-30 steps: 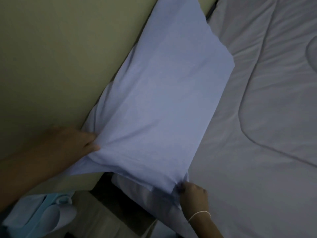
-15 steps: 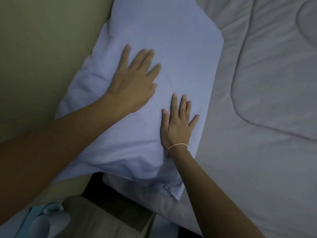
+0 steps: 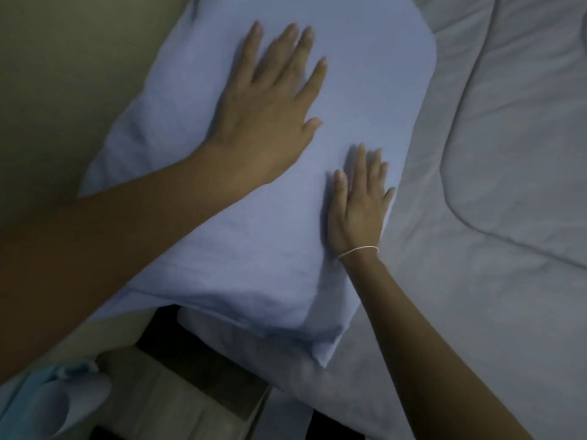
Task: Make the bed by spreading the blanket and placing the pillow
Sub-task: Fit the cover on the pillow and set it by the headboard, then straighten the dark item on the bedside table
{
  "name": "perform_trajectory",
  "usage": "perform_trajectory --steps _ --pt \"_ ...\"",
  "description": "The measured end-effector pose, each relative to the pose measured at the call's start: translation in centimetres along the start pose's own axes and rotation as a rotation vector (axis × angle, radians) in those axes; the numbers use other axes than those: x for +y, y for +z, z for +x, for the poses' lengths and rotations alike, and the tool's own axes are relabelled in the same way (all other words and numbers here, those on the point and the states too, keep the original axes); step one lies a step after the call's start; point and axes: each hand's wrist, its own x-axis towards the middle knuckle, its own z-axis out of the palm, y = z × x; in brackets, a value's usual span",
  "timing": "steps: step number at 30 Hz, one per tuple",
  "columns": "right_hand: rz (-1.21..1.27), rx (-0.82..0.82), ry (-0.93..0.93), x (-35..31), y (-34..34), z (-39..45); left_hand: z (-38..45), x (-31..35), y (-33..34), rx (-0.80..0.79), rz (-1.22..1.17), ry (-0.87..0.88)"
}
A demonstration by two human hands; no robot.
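Observation:
A pale blue pillow (image 3: 254, 249) lies at the head of the bed, against the wall on the left. My left hand (image 3: 270, 106) rests flat on its upper middle with fingers spread. My right hand (image 3: 359, 201), a thin band on its wrist, lies flat near the pillow's right edge, fingers apart. Neither hand grips the fabric. A grey quilted blanket (image 3: 492, 217) is spread over the bed to the right of the pillow and under its near end.
A greenish wall (image 3: 63, 90) runs along the left. Below the pillow's near end stands a light wooden bedside unit (image 3: 178, 404) with a dark gap beside the mattress. A light blue item (image 3: 47, 404) sits at the bottom left corner.
A second ago both hands held the pillow's near corners. They let go and were laid flat on top. Since half a second ago they have stayed flat on the pillow.

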Motion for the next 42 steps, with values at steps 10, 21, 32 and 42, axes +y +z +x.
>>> perform_trajectory --steps 10,21,32,42 --pt "-0.427 -0.333 0.038 5.9 -5.9 -4.7 -3.6 1.3 -2.0 -0.180 -0.118 -0.179" --pt "-0.678 -0.267 -0.192 -4.4 -33.2 -4.6 -7.7 5.8 -26.2 -0.058 -0.373 -0.457" --pt "-0.635 -0.216 -0.501 -19.0 -42.3 -10.9 -20.4 6.6 -38.7 -0.174 -0.507 -0.868" --pt "-0.555 -0.463 -0.887 -21.0 -30.6 -23.2 -39.0 7.0 -36.2 -0.165 -0.412 -1.060"
